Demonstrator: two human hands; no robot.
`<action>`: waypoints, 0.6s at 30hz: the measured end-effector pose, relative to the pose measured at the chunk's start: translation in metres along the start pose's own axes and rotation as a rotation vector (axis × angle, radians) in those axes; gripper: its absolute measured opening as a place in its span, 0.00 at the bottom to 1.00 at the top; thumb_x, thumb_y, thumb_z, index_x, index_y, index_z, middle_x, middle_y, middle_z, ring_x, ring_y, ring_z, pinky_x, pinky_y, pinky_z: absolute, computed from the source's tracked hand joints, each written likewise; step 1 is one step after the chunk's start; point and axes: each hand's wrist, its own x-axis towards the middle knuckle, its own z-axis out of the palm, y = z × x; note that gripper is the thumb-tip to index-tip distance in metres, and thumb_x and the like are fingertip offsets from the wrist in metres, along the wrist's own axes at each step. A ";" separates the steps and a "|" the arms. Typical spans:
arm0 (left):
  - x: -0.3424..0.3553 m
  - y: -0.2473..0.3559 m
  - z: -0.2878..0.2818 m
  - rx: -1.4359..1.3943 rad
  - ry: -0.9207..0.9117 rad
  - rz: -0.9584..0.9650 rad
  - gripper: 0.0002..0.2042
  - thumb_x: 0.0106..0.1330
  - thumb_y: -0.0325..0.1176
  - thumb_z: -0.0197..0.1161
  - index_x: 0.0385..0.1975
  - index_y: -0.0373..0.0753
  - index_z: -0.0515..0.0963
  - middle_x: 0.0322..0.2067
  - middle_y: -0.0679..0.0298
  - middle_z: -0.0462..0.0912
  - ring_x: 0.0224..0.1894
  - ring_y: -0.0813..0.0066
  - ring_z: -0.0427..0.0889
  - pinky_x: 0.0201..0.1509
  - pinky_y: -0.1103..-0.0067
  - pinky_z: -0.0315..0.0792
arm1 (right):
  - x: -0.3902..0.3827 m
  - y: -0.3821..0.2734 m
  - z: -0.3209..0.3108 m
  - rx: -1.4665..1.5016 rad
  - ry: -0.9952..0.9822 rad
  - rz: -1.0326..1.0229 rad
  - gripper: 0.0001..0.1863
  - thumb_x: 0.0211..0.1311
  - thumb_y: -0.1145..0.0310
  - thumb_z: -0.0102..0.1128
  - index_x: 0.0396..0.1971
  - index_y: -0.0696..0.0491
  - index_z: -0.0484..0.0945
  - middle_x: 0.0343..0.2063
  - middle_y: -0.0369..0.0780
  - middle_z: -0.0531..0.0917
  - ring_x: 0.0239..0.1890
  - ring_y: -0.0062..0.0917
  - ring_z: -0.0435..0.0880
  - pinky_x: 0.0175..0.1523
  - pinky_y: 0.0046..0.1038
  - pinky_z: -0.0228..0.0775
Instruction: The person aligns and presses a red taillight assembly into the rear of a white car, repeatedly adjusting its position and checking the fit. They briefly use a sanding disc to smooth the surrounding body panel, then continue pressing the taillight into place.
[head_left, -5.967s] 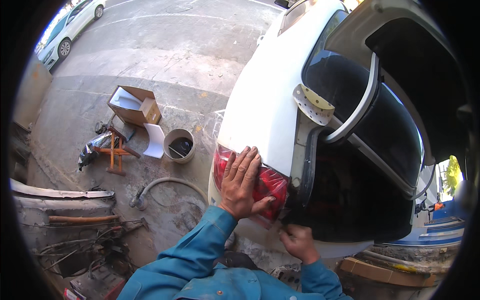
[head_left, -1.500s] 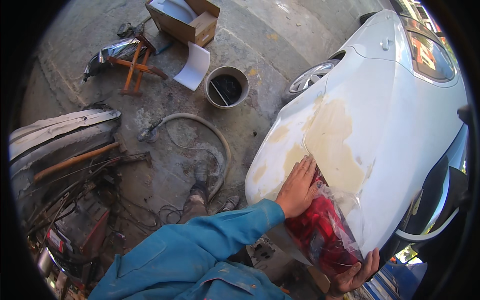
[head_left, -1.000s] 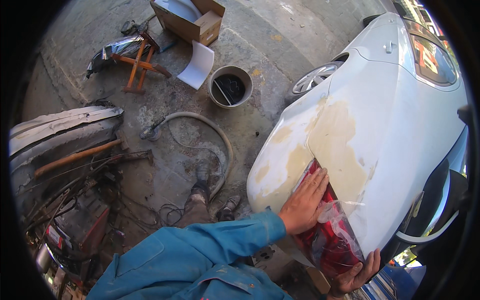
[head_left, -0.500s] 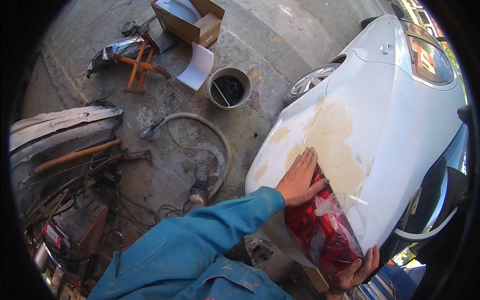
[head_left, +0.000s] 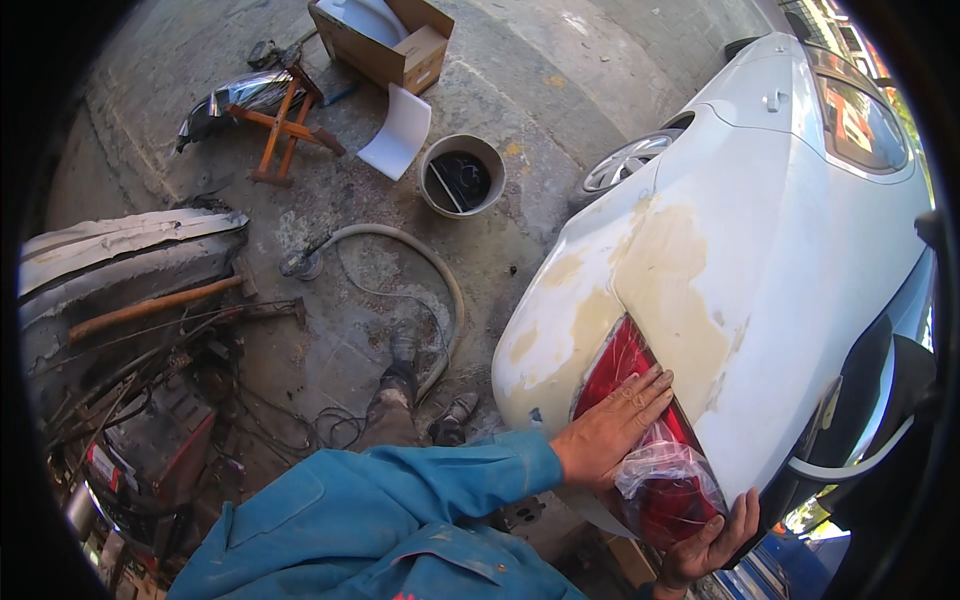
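My left hand (head_left: 613, 432) lies flat on the red tail light (head_left: 610, 370), its fingers stretched out toward the inner edge. Crumpled clear plastic film (head_left: 660, 462) covers the lamp’s lower part. My right hand (head_left: 708, 542) grips the lamp’s lower end, fingers curled round the corner, thumb on the lens. The lamp sits in the rear corner of a white car (head_left: 770, 250), whose surrounding panel has beige filler patches (head_left: 670, 290) with sanded edges.
A cardboard box (head_left: 420, 65), white sheet (head_left: 395, 130), wooden folding stool (head_left: 278, 135) and bucket (head_left: 462, 180) stand or lie on concrete. A grey hose (head_left: 440, 280) curves beside my feet. Damaged panels (head_left: 130, 250), a wooden-handled tool (head_left: 155, 310) and tangled cables crowd the left.
Since half a second ago my left hand has moved down along the lens, uncovering its upper tip. My right hand stays at the lower end. Six seconds ago the car was seen from further behind.
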 end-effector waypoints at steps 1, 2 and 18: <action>-0.002 0.004 0.001 -0.021 0.014 0.012 0.50 0.72 0.43 0.74 0.87 0.29 0.52 0.89 0.40 0.49 0.92 0.39 0.44 0.93 0.48 0.44 | 0.000 0.000 0.000 0.009 0.000 0.003 0.24 0.90 0.64 0.46 0.73 0.63 0.74 0.77 0.56 0.72 0.79 0.52 0.71 0.84 0.53 0.62; -0.006 0.009 0.001 -0.072 0.050 -0.002 0.45 0.69 0.37 0.77 0.85 0.34 0.61 0.87 0.42 0.55 0.90 0.39 0.51 0.92 0.46 0.49 | -0.001 0.001 0.001 0.018 0.001 0.006 0.24 0.90 0.64 0.46 0.73 0.63 0.74 0.77 0.56 0.72 0.79 0.52 0.71 0.84 0.53 0.62; -0.009 -0.007 -0.042 0.033 -0.157 0.010 0.18 0.67 0.31 0.75 0.55 0.39 0.81 0.42 0.54 0.88 0.46 0.51 0.86 0.54 0.62 0.79 | 0.002 -0.002 0.003 0.029 0.052 0.001 0.22 0.89 0.65 0.50 0.71 0.61 0.76 0.75 0.54 0.75 0.77 0.51 0.74 0.82 0.51 0.66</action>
